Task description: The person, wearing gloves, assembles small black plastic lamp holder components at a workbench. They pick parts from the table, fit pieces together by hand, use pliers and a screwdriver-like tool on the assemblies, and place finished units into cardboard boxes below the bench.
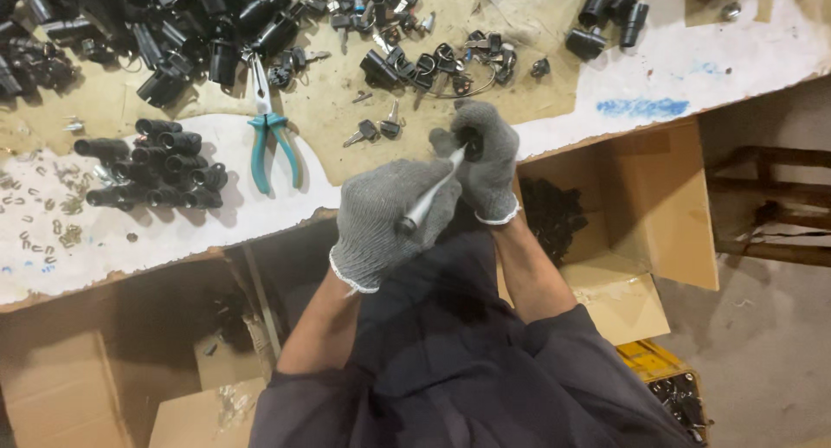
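Cardboard-topped bench point(658, 76), left hand point(385, 223) gripping tool point(428, 201), right hand point(485, 158) clutching black part point(473, 143)

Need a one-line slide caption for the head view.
Gloved left hand drives a screwdriver into a black part held by right hand.

The right hand point(481, 158), in a grey knit glove, closed over a small black part point(473, 142), so most of its shape stayed hidden. The left hand point(389, 219) covered the handle of a light grey tool point(430, 199); its tip vanished into that part. At ten o'clock, a heap of black cylinders point(104, 32) ran off the top edge. At three o'clock, an open cardboard box point(632, 232) held dark pieces point(550, 214) too shadowed to identify.
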`<state>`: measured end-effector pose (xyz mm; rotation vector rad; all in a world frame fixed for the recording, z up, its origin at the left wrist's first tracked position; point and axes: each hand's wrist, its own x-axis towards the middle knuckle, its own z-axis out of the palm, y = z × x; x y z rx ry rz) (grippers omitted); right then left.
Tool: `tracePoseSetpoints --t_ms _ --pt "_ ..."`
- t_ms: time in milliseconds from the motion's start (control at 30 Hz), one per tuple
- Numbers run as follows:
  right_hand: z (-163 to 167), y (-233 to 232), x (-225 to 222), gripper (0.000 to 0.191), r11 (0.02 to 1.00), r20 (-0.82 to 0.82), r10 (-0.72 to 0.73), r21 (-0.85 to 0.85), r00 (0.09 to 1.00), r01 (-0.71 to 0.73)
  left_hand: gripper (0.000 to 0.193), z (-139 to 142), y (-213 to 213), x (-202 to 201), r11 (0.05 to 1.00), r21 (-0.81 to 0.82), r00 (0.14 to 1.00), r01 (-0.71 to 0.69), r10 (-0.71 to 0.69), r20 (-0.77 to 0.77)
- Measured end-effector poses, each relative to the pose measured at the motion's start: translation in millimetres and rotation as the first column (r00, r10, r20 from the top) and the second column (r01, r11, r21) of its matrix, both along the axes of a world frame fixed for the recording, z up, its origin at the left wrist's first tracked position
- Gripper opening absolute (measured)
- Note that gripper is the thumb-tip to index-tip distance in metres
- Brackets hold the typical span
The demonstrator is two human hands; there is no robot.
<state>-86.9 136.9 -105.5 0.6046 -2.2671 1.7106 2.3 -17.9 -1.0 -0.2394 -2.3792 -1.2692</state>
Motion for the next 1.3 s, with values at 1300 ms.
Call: tracePoseSetpoints --t_ms 1300 --pt "1 -5 1 0.023 0.998 -0.153 0.066 -0.002 0.986 -0.067 0.012 24 6 4 0.814 -0.557 0.976 0.167 -0.216 -0.023"
